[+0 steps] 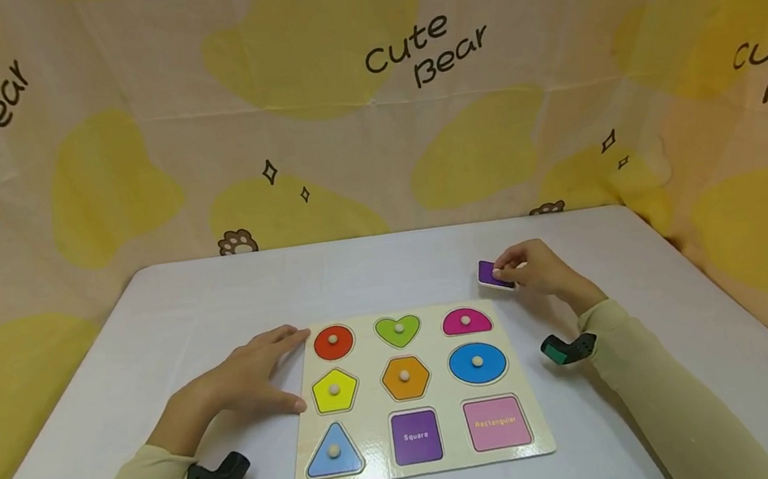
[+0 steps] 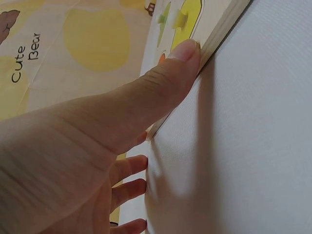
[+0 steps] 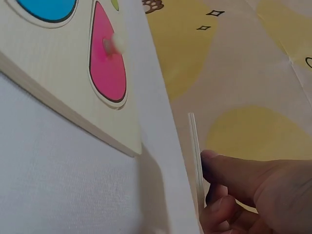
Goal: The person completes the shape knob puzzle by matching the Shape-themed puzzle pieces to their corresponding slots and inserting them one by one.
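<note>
A wooden shape puzzle board (image 1: 377,437) lies flat on the white tabletop. My left hand (image 1: 249,379) rests at its left side, fingers spread, with the thumb (image 2: 180,63) touching the board's edge and the index finger at the far left corner. Beyond the far right corner, my right hand (image 1: 542,273) pinches a purple square puzzle piece (image 1: 487,272). In the right wrist view that piece (image 3: 193,141) appears edge-on, its knob hidden by the fingers. On the board, the recess labelled Square (image 1: 417,449) and the pink recess labelled Rectangular (image 1: 498,434) hold no pieces.
Seated in the board are several knobbed pieces, among them a red circle (image 1: 335,349), a blue oval (image 1: 480,373) and a light blue triangle (image 1: 335,467). A yellow patterned cloth (image 1: 329,59) hangs behind the white table (image 1: 229,294).
</note>
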Tool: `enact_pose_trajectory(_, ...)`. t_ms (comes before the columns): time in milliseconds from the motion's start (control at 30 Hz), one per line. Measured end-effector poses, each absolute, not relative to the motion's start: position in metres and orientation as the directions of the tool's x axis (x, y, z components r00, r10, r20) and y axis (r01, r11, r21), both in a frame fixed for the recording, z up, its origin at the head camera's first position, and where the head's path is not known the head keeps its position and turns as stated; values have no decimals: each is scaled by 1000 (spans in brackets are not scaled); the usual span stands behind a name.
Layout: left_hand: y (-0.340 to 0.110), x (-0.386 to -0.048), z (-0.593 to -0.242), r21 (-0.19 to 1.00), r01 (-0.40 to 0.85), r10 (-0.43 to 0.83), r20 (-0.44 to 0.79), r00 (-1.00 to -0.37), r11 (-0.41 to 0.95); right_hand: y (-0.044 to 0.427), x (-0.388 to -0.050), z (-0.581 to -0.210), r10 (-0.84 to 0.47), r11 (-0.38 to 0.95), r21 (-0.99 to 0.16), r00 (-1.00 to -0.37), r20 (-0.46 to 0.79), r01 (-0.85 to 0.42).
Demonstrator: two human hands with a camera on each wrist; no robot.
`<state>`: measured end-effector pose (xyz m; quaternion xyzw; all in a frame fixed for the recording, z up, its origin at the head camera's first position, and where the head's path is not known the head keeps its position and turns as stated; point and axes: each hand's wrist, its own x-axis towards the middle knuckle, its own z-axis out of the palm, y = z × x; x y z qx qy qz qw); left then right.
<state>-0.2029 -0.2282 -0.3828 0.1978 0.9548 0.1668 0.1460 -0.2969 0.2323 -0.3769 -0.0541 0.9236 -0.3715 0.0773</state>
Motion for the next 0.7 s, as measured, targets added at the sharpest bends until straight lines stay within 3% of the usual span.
enact_pose_trajectory(233, -228, -202, -383, 376, 324, 422, -216, -881, 868, 225, -295, -373, -237, 687, -712, -971, -36, -141)
enact_pose_trajectory(700, -228, -202, -382, 380, 327, 426, -214, -879, 865, 208, -280, -358, -366, 626, -748, -930, -32, -221)
